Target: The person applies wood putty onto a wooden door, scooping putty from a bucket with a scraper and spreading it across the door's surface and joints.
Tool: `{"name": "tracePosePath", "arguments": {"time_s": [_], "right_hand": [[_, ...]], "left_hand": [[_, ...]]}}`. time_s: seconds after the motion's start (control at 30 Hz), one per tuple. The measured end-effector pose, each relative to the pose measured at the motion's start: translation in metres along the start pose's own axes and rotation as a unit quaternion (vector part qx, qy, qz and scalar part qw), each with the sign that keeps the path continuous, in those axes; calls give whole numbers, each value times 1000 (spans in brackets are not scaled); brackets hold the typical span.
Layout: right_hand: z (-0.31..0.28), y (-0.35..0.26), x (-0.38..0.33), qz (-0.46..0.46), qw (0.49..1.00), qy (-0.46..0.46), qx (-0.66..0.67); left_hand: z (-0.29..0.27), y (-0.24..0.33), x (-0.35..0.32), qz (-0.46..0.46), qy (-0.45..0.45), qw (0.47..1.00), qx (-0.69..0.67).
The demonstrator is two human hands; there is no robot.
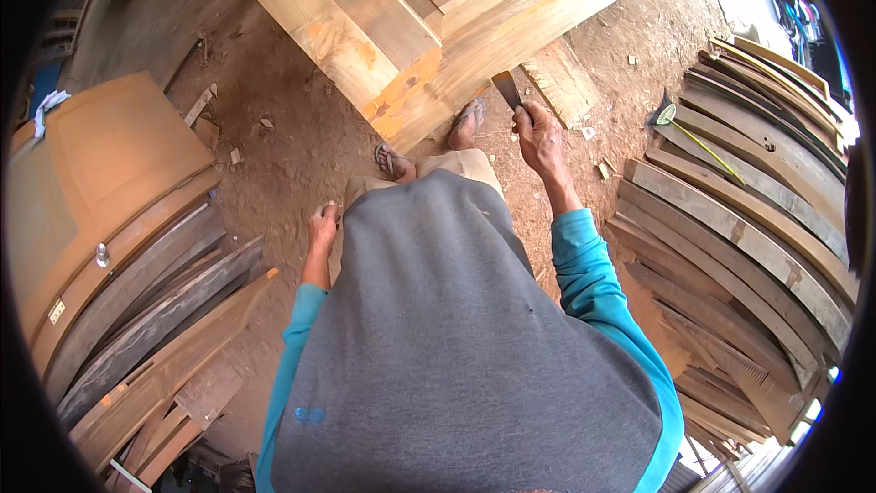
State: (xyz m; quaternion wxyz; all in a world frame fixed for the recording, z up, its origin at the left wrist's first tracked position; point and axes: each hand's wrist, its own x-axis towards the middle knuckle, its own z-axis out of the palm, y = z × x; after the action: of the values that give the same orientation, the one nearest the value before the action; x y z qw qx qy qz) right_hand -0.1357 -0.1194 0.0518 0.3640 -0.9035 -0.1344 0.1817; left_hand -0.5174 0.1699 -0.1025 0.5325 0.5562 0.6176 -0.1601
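Observation:
My right hand (pixel 540 135) is closed around the handle of a flat-bladed chisel (pixel 505 89), its blade pointing up toward the stacked pale timber planks (pixel 429 27) in front of me. My left hand (pixel 323 224) hangs beside my left thigh with fingers curled; whether it holds anything small I cannot tell. My feet in sandals (pixel 467 120) stand on the dirt floor right at the edge of the planks.
Curved grey planks (pixel 748 237) are piled at the right. A brown door panel (pixel 100 173) and dark boards (pixel 155 329) lean at the left. A short wood offcut (pixel 558 82) lies by my right foot. Wood chips litter the dirt floor (pixel 283 137).

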Motion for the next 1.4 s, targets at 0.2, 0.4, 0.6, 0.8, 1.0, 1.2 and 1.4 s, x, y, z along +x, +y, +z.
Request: {"name": "tracePosePath", "arguments": {"time_s": [0.2, 0.4, 0.6, 0.8, 1.0, 1.2, 1.4], "right_hand": [[21, 8, -11, -5, 997, -82, -3], [28, -37, 15, -83, 994, -74, 7], [31, -63, 62, -167, 982, -35, -75], [38, -74, 73, -198, 967, -14, -157], [31, -91, 76, -253, 916, -105, -293], [13, -110, 90, -270, 902, -151, -301], [18, -112, 119, -238, 896, -147, -345]], "left_hand": [[-3, -26, 10, 6, 21, 998, -57], [4, -33, 0, 3, 24, 999, -36], [11, -30, -1, -8, 5, 999, -45], [11, -34, 1, 8, 25, 995, -93], [10, -42, 3, -23, 20, 996, -79], [16, -49, 6, -31, 15, 994, -108], [19, -54, 13, 5, 16, 993, -121]]}}
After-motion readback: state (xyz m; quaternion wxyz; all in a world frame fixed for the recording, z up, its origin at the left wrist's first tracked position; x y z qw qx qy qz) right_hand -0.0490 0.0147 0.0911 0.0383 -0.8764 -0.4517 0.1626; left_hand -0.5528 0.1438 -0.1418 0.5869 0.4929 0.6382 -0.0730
